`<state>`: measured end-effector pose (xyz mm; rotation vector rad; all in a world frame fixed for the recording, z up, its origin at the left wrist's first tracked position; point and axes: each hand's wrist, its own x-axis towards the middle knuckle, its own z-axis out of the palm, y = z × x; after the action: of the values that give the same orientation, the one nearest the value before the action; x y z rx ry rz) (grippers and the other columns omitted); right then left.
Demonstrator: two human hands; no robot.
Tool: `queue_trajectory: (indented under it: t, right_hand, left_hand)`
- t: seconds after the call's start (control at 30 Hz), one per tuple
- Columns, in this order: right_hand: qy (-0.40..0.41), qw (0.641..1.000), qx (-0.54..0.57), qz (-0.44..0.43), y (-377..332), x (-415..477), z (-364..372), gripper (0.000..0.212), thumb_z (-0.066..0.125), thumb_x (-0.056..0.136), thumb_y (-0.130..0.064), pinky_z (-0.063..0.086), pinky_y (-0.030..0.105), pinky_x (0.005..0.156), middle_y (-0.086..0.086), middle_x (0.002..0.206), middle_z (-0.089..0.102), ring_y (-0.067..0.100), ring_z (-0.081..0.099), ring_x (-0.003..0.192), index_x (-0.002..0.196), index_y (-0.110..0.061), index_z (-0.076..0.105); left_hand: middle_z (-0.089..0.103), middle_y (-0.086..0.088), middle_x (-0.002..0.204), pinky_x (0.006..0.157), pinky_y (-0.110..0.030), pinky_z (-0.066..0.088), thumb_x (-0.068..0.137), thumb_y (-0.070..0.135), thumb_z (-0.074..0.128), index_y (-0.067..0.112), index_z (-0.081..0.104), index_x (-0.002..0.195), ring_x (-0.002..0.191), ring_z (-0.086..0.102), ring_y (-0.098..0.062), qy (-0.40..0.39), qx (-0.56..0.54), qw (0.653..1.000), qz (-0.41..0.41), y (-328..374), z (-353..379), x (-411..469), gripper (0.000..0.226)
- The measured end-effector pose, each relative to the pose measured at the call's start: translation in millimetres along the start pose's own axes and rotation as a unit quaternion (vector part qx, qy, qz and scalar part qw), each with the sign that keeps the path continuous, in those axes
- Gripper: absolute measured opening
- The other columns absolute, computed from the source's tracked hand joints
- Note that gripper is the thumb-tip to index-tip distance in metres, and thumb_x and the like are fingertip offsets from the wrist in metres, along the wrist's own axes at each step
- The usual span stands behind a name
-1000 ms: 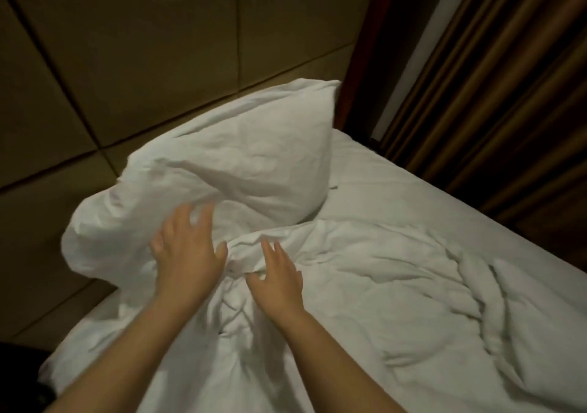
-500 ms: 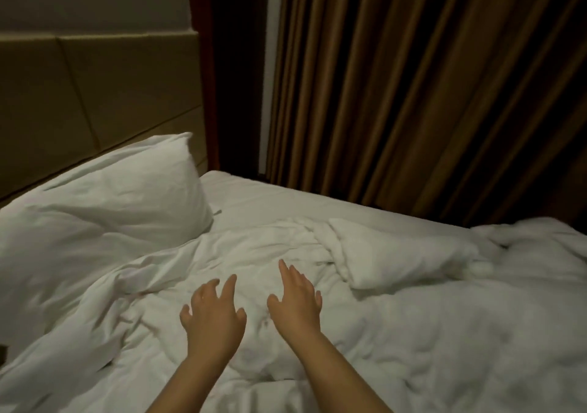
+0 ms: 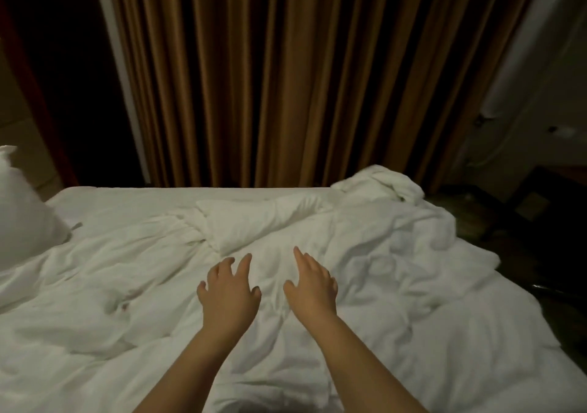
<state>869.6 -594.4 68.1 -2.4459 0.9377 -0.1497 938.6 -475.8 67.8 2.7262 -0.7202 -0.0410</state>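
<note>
White duvet (image 3: pixel 365 285), rumpled, spread over bed, bunched at far edge.

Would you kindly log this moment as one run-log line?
left hand: open, over duvet, contact unclear | right hand: open, over duvet, contact unclear | duvet: crumpled on bed | pillow: far left | curtain: drawn behind

Duvet (image 3: pixel 381 269) on bed (image 3: pixel 133 200) — pillow (image 3: pixel 22 209) left, curtain (image 3: pixel 286 79) behind
</note>
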Motion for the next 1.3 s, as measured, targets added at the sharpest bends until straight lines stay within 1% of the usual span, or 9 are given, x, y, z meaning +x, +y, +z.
queue_trajectory:
  t: [0.17, 0.37, 0.53, 0.77, 0.83, 0.93, 1.07, 1.2, 1.3]
  right_hand:
    - [0.034, 0.998, 0.0, 0.044, 60.9, 9.5, -40.7, 0.064, 0.043, 0.097, -0.032, 0.014, 0.045, 0.118, -0.006, 0.159, 0.016, 0.019, 0.015, 0.145, 0.152, -0.035, 0.01]
    - [0.044, 0.996, -0.023, 0.079, 123.4, 65.5, -75.3, 0.064, 0.044, 0.096, -0.033, 0.015, 0.045, 0.117, -0.009, 0.158, 0.017, 0.019, 0.017, 0.144, 0.152, -0.036, 0.011]
    - [0.018, 0.99, -0.071, 0.117, 178.0, 130.0, -96.2, 0.063, 0.043, 0.097, -0.035, 0.015, 0.044, 0.117, -0.007, 0.158, 0.018, 0.019, 0.019, 0.143, 0.152, -0.033, 0.012]
    - [-0.014, 0.99, -0.073, 0.123, 214.1, 207.6, -104.3, 0.064, 0.045, 0.097, -0.036, 0.017, 0.043, 0.116, -0.005, 0.158, 0.019, 0.02, 0.021, 0.142, 0.152, -0.034, 0.012]
    - [-0.022, 0.992, -0.071, 0.1, 211.0, 251.5, -104.9, 0.065, 0.045, 0.096, -0.036, 0.017, 0.044, 0.116, -0.004, 0.158, 0.018, 0.022, 0.021, 0.142, 0.152, -0.034, 0.012]
    - [-0.061, 0.995, -0.063, 0.04, 188.2, 316.3, -96.8, 0.066, 0.045, 0.096, -0.035, 0.016, 0.046, 0.116, -0.004, 0.158, 0.018, 0.024, 0.021, 0.142, 0.153, -0.032, 0.011]
    - [-0.078, 0.993, -0.078, -0.041, 160.9, 406.7, -85.5, 0.065, 0.047, 0.095, -0.034, 0.023, 0.047, 0.113, -0.002, 0.155, 0.025, 0.027, 0.028, 0.138, 0.151, -0.031, 0.015]
    - [-0.096, 0.989, -0.099, -0.053, 162.3, 490.7, -57.4, 0.065, 0.049, 0.093, -0.032, 0.031, 0.044, 0.107, 0.001, 0.151, 0.032, 0.029, 0.036, 0.132, 0.15, -0.029, 0.019]
    - [-0.148, 0.979, -0.132, -0.039, 167.5, 538.7, -19.1, 0.066, 0.049, 0.094, -0.035, 0.035, 0.041, 0.105, 0.004, 0.152, 0.029, 0.032, 0.039, 0.129, 0.151, -0.027, 0.017]
  left_hand:
    - [0.019, -0.001, 0.155, 0.112, -0.045, 0.024, 0.094, 0.041, 0.046, 0.033, 0.016, 0.149, 0.141, 0.02, -0.023, -0.02, -0.007, 0.999, 0.046, 63.3, 15.6, 18.2, 0.063]
    - [0.022, -0.003, 0.154, 0.111, -0.045, 0.026, 0.094, 0.04, 0.048, 0.031, 0.016, 0.149, 0.139, 0.024, -0.025, -0.025, -0.043, 0.996, 0.069, 130.0, 48.2, 85.5, 0.064]
    - [0.023, -0.005, 0.153, 0.11, -0.046, 0.027, 0.093, 0.039, 0.049, 0.029, 0.016, 0.15, 0.138, 0.024, -0.027, -0.071, -0.067, 0.993, 0.068, 186.5, 100.2, 149.8, 0.066]
    - [0.021, -0.006, 0.154, 0.109, -0.047, 0.028, 0.093, 0.039, 0.049, 0.03, 0.015, 0.15, 0.138, 0.025, -0.028, -0.084, -0.032, 0.993, 0.079, 230.1, 132.1, 222.1, 0.066]
    - [0.022, -0.006, 0.153, 0.109, -0.047, 0.028, 0.093, 0.038, 0.05, 0.03, 0.016, 0.149, 0.138, 0.026, -0.028, -0.074, -0.024, 0.995, 0.064, 232.5, 134.6, 252.4, 0.066]
    - [0.027, -0.005, 0.151, 0.106, -0.045, 0.03, 0.091, 0.035, 0.051, 0.03, 0.019, 0.148, 0.134, 0.031, -0.028, -0.064, 0.013, 0.998, 0.02, 222.3, 135.9, 294.6, 0.066]
    - [0.026, -0.006, 0.15, 0.106, -0.045, 0.028, 0.092, 0.031, 0.048, 0.03, 0.017, 0.148, 0.133, 0.031, -0.028, -0.079, 0.062, 0.994, -0.041, 203.6, 145.6, 358.2, 0.064]
    - [0.027, -0.005, 0.149, 0.105, -0.044, 0.027, 0.093, 0.032, 0.049, 0.03, 0.014, 0.149, 0.132, 0.032, -0.027, -0.109, 0.098, 0.986, -0.078, 182.5, 167.1, 412.3, 0.067]
    - [0.029, -0.005, 0.146, 0.102, -0.042, 0.03, 0.092, 0.036, 0.049, 0.029, 0.011, 0.15, 0.128, 0.035, -0.026, -0.126, 0.116, 0.981, -0.092, 157.4, 188.4, 437.6, 0.069]
